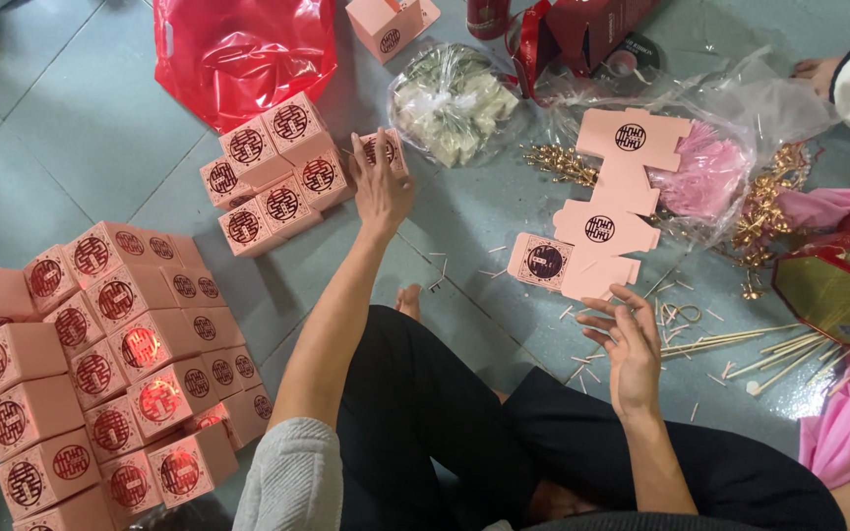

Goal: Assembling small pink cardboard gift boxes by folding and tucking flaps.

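- Left hand [382, 182]: fingers spread and laid over a small pink favour box [382, 147], which stands on the tiled floor [81, 128] just right of a cluster of like boxes [273, 172]; the grip looks loose, palm down on the box top; whether the fingers truly clamp it I cannot tell
- Right hand [630, 344]: open, fingers loosely curled, palm turned up and inward; holds nothing; fingertips just below the lower edge of a flat unfolded pink box blank [602, 211]
- Left arm stretched well forward, near straight, grey sleeve pushed up at the shoulder; right arm bent, forearm running up from the black-trousered lap, hand hovering low over the floor
- Box blank lies flat on the floor ahead of the right hand, one end panel at its lower left showing a red emblem; short wooden stick offcuts [582, 369] scattered around it
- Large stack of folded pink boxes [100, 364] at far left, closed, emblem faces up
- Clear plastic bag [455, 103] ahead holds pale wrapped pieces; contents not identifiable
- Red plastic bag [243, 49] at top left, crumpled; inside not visible
- Bundle of long wooden sticks [740, 344] to the right of the right hand; gold ornament sprigs [764, 211] beyond
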